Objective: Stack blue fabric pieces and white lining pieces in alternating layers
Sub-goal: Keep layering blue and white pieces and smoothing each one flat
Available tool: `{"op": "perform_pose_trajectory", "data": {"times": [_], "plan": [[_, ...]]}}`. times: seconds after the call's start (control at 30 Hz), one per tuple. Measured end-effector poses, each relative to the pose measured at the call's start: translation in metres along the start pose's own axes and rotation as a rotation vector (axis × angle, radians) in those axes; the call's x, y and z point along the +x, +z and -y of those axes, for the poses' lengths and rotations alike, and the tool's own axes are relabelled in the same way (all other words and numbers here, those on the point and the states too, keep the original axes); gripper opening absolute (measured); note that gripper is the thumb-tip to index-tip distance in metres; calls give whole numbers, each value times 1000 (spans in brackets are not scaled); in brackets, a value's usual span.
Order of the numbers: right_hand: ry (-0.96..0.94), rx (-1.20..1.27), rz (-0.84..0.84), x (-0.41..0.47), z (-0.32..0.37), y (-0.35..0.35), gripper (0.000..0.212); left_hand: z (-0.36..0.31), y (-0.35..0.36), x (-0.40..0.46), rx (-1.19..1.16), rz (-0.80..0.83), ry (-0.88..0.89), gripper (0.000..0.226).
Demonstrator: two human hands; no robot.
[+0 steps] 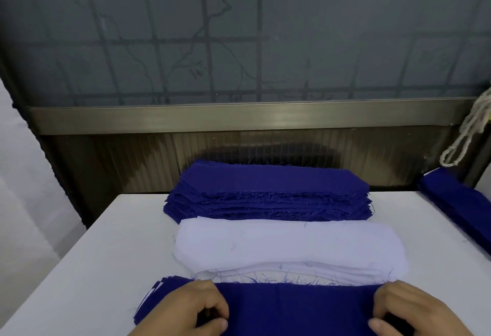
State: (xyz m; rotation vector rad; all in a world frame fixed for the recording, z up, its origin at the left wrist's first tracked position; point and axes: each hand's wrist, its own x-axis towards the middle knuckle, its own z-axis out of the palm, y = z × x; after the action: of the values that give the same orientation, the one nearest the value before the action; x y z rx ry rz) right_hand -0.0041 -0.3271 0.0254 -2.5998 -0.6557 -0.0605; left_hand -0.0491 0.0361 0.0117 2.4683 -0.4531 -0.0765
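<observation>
Blue fabric piece (297,306) looks just laid on the near stack, left hand (186,309) and right hand (406,311) pinching its ends; white lining pile (289,245) probably gets picked next.

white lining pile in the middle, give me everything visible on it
The white lining pile is a stack of thin, soft-looking white pieces, long with rounded ends, lying flat across the white table. Its layers show along the near edge. It sits between the far blue fabric stack and the near blue piece, whose frayed edge meets it. Loose blue threads lie on top. Neither hand touches it.
</observation>
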Motion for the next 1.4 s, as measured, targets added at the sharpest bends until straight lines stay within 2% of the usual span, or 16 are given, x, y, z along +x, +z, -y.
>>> {"op": "perform_pose_trajectory", "data": {"times": [0.1, 0.13, 0.2, 0.27, 0.43, 0.6, 0.77, 0.87, 1.0, 1.1, 1.2, 1.4], "plan": [[-55, -103, -187, 10, -12, -7, 35, -6, -4, 3, 6, -15, -53, 3], [-74, -101, -255, 14, -16, -7, 29, -7, -6, 6, 23, -35, -61, 4], [-158, -96, -285, 20, -17, -5, 23, -10, -10, 13, 58, -116, -54, 7], [-207, -92, -341, 30, -21, -2, 23, -12, -12, 26, 100, -224, -54, 8], [-74, -14, -278, 62, -7, -1, 25, -6, -7, 63, 230, -432, -116, 18], [-47, -47, -175, 84, -11, 2, 20, 13, 6, 74, 273, -332, -165, 51], [-69, -105, 40, 83, -25, 7, 40, 22, 9, 69, 257, -326, -166, 59], [-86, -112, 56, 78, -26, 7, 40, 23, 10, 67, 272, -331, -137, 61], [-74, -62, 7, 71, -27, 7, 29, 22, 12, 62, 289, -354, -67, 51], [-77, -32, -65, 66, -31, 10, 22, 19, 11, 58, 324, -384, -14, 35], [-101, -70, -114, 64, -31, 13, 23, 11, 8, 55, 385, -454, 40, 15], [-124, -131, -231, 67, -27, 15, 30, 7, 8, 54, 377, -456, 58, 13]]}}
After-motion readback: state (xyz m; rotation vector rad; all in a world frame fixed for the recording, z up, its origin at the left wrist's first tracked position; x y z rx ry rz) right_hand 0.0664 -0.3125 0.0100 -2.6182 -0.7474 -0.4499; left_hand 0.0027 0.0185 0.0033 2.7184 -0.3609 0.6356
